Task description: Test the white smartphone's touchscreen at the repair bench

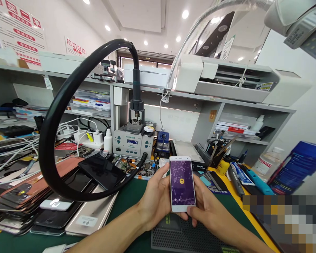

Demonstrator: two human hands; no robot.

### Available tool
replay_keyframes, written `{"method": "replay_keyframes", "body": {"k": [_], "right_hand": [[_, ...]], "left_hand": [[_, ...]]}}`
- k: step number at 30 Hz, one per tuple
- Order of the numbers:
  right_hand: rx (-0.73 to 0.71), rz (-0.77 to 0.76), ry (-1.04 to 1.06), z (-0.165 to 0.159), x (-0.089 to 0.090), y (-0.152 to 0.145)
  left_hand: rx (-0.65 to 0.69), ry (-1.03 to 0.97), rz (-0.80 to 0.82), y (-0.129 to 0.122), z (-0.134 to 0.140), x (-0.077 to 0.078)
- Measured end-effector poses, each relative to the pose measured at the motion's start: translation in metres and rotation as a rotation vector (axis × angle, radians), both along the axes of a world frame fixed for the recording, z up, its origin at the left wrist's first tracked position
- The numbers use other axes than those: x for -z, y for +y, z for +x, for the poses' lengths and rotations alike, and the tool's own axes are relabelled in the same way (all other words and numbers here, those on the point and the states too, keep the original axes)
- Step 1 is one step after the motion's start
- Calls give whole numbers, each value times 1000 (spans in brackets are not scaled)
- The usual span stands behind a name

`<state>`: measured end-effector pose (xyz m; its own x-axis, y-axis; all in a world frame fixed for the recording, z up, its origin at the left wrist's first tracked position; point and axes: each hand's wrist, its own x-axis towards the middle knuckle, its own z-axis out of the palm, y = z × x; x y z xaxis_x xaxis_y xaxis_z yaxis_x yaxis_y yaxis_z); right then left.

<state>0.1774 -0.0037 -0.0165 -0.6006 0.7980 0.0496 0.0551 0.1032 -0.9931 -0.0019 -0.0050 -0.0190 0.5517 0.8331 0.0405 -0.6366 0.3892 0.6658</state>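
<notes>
Head view: two hands [158,196] hold one phone [182,191].

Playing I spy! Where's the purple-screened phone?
In the head view, the purple-screened phone is below and right of center, in both hands, above the perforated mat.

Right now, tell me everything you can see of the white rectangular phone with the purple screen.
The white rectangular phone has rounded corners, a glassy-looking front and white borders. Its lit screen shows mottled purple, with a central round yellow icon and small, unreadable marks near the bottom. It is held in portrait, screen towards you, between your left grip and right grip, the right thumb at its lower right corner. Its back is hidden.
</notes>
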Motion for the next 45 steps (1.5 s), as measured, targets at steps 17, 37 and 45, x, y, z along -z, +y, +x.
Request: {"method": "replay_keyframes", "body": {"k": [17,37,45], "right_hand": [[-86,-39,47,1,-13,3],[-120,-74,66,2,-16,3],[-148,-112,77,5,-19,7]], "left_hand": [[-2,12,-2,-1,-2,-5],[-9,9,-3,-1,-2,-2],[-5,11,4,0,-3,-2]]}}
